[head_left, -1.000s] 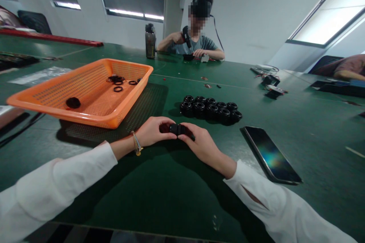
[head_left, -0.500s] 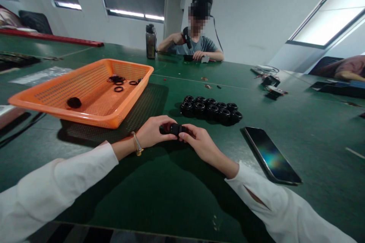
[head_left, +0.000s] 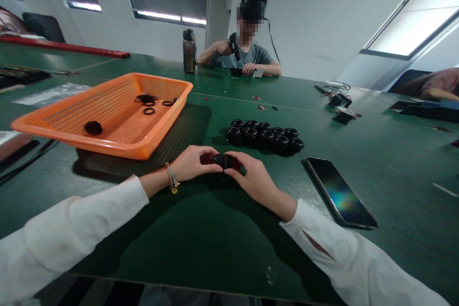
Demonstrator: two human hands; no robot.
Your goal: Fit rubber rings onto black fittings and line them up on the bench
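one left hand (head_left: pixel 190 161) and one right hand (head_left: pixel 254 172) pinch one black part (head_left: pixel 223 161), stubby, partly finger-covered, right of one orange basket (head_left: pixel 147 149); farther right sit ten glossy black rings (head_left: pixel 266 136), one phone (head_left: pixel 340 193).

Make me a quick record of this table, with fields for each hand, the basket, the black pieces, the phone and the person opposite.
Left hand: pinching a black part, perhaps two together
Right hand: pinching its other end
Basket: orange, holding black rings and a dark lump
Black pieces: two rows, beyond the right hand
Phone: on the table, right of the right hand
Person: across the table, holding a dark tool
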